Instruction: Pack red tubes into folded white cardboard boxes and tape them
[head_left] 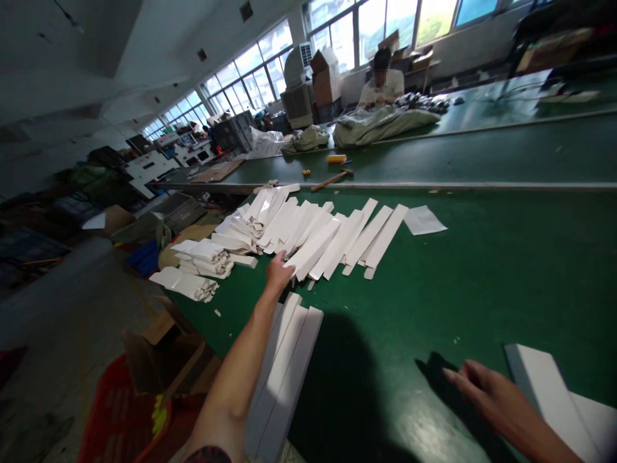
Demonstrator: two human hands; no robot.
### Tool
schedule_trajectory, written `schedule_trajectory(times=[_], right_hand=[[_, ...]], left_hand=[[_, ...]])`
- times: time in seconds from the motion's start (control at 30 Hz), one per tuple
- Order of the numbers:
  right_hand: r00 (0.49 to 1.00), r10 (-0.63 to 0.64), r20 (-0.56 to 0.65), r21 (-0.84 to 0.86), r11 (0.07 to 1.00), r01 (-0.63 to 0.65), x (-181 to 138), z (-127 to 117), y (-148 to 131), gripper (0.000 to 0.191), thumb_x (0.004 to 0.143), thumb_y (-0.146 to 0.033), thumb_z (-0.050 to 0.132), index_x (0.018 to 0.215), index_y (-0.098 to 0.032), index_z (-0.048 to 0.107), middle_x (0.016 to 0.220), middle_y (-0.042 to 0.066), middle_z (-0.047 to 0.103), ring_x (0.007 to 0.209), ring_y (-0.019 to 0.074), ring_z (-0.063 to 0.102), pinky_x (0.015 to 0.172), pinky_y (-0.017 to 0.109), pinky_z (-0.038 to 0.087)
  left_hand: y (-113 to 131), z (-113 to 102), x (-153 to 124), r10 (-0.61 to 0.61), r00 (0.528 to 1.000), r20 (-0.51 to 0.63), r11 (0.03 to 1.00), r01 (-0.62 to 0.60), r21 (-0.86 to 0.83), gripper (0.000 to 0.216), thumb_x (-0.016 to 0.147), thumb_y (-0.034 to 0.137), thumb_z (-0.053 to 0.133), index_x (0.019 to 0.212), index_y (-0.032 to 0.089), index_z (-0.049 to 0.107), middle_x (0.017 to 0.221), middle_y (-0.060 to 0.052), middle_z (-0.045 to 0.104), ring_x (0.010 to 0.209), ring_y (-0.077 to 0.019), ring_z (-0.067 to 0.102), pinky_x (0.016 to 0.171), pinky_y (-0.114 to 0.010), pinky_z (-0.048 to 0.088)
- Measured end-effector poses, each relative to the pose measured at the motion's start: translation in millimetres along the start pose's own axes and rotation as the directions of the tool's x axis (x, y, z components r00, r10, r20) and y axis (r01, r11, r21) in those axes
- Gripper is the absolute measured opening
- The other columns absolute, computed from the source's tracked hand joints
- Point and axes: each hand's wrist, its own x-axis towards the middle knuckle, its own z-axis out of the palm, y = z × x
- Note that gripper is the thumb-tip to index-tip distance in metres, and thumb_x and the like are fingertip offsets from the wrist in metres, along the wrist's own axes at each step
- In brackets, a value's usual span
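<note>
My left hand (279, 272) reaches to the near edge of a spread pile of flattened white cartons (357, 238). Its thumb and fingers close on the end of one flat white carton (313, 247); the fingertips are partly hidden. Under my left forearm, long white boxes (294, 347) lie side by side at the table's near edge. My right hand (482, 389) hovers low at the right with nothing in it, index finger stretched out and the other fingers loosely bent. Just beyond it are more long white boxes (544, 379).
Stacked folded cartons (205, 254) lie on the green table (482, 283) at left, and a white sheet (425, 220) lies right of the pile. A hammer (332, 180) rests near the metal rail. Below stands a red crate (120, 411). Another person (383, 83) sits across.
</note>
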Motion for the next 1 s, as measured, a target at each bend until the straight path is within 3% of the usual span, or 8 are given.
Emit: schedule_trajectory(times=[0.13,0.27,0.33,0.53,0.63,0.73,0.9,1.0], right_hand=[[0.948,-0.269,-0.171,-0.162,0.957,0.242,7,-14,-51,0.047,0.074,-0.065,0.058,0.081,-0.019,0.061,0.077,0.011,0.068,0.066,0.0247,0.064,0.058,0.036,0.051],[0.633,-0.697,-0.335,-0.377,0.716,0.588,10,-43,-122,0.102,0.063,-0.059,0.078,0.144,-0.012,0.038,0.147,0.023,0.042,0.132,0.0401,0.044,0.104,0.053,0.041],[0.574,-0.771,-0.277,-0.380,0.636,0.671,7,-61,-147,0.124,0.056,-0.062,0.081,0.153,-0.012,0.022,0.156,0.024,0.027,0.141,0.0427,0.030,0.112,0.057,0.029],[0.772,-0.574,-0.272,0.091,0.783,0.615,-9,-94,-138,0.083,0.068,-0.049,0.078,0.138,-0.018,0.047,0.122,0.009,0.064,0.105,0.0276,0.062,0.092,0.040,0.049],[0.784,-0.493,-0.377,0.219,0.775,0.593,-7,-94,-107,0.068,0.069,-0.050,0.078,0.124,-0.016,0.058,0.110,0.006,0.067,0.096,0.0249,0.062,0.086,0.037,0.051],[0.769,-0.451,-0.453,0.250,0.764,0.595,2,-95,-80,0.069,0.066,-0.049,0.080,0.123,-0.016,0.059,0.110,0.006,0.066,0.096,0.0246,0.061,0.088,0.038,0.050],[0.829,-0.492,-0.267,0.212,0.809,0.548,14,-138,-30,0.073,0.060,-0.050,0.083,0.124,-0.019,0.062,0.116,0.006,0.067,0.104,0.0259,0.061,0.092,0.039,0.050],[0.889,-0.186,-0.419,0.066,0.970,0.234,19,-198,19,0.053,0.076,-0.049,0.070,0.120,-0.020,0.064,0.109,0.007,0.069,0.100,0.0236,0.065,0.089,0.037,0.050]], left_hand=[[84,-36,-29,0.196,0.972,0.128,0.964,-0.167,-0.207,0.053,0.074,0.017,0.056,0.127,0.017,0.061,0.075,-0.001,0.070,0.063,-0.0128,0.063,0.058,-0.022,0.048],[162,-53,-88,0.360,0.861,0.358,0.859,-0.157,-0.487,0.030,0.063,0.020,0.064,0.090,0.013,0.075,0.066,-0.003,0.067,0.052,-0.0106,0.056,0.045,-0.019,0.040],[190,-49,-117,0.415,0.757,0.505,0.816,-0.064,-0.575,0.023,0.061,0.018,0.065,0.081,0.013,0.076,0.061,-0.003,0.065,0.047,-0.0097,0.052,0.042,-0.020,0.037],[228,15,-157,0.631,0.546,0.551,0.678,-0.043,-0.733,0.045,0.079,0.050,0.065,0.101,0.012,0.070,0.060,-0.001,0.058,0.050,-0.0090,0.049,0.048,-0.022,0.040],[228,69,-163,0.796,0.487,0.360,0.506,-0.210,-0.836,0.079,0.065,0.070,0.072,0.120,0.015,0.059,0.084,-0.004,0.062,0.073,-0.0137,0.058,0.061,-0.023,0.047],[230,121,-175,0.815,0.427,0.393,0.541,-0.314,-0.781,0.084,0.052,0.057,0.087,0.118,0.016,0.056,0.100,-0.006,0.064,0.085,-0.0175,0.060,0.070,-0.025,0.050],[246,164,-189,0.763,0.554,0.334,0.607,-0.435,-0.666,0.050,0.065,0.041,0.079,0.104,0.015,0.060,0.080,0.001,0.063,0.068,-0.0137,0.055,0.063,-0.024,0.046],[253,174,-181,0.748,0.618,0.242,0.603,-0.479,-0.638,0.046,0.066,0.043,0.077,0.100,0.016,0.062,0.077,0.001,0.063,0.065,-0.0145,0.056,0.060,-0.024,0.046]])
